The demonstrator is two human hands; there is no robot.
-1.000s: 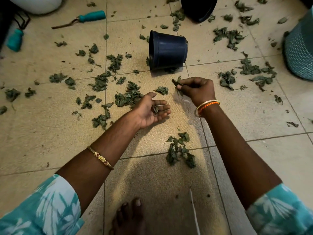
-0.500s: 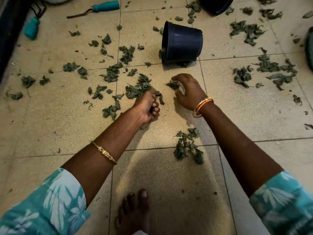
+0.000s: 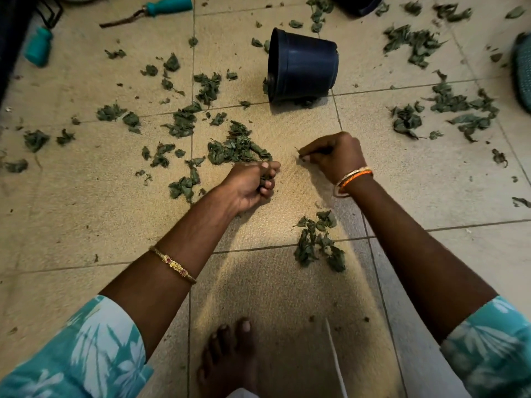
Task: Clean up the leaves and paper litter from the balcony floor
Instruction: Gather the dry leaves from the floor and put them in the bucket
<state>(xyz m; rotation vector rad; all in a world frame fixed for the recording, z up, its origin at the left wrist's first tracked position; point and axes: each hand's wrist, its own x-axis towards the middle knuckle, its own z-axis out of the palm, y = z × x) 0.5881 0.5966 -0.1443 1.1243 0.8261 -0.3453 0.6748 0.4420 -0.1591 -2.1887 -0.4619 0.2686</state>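
Observation:
Dry green leaves lie scattered over the beige tiled balcony floor. My left hand is curled round a small bunch of leaves, just below a thicker leaf pile. My right hand sits to the right of it, fingers curled, pinching a small leaf bit at its fingertips close to the floor. A gathered clump of leaves lies between my forearms. More leaves are spread to the right and at the far left.
A dark plastic pot lies on its side beyond my hands. A teal-handled garden tool and a second teal handle lie at the top left. A teal woven basket stands at the right edge. My bare foot is below.
My left hand has closed from an open palm round leaves. My right hand reached down to the floor leaves, then drew back pinching a leaf bit.

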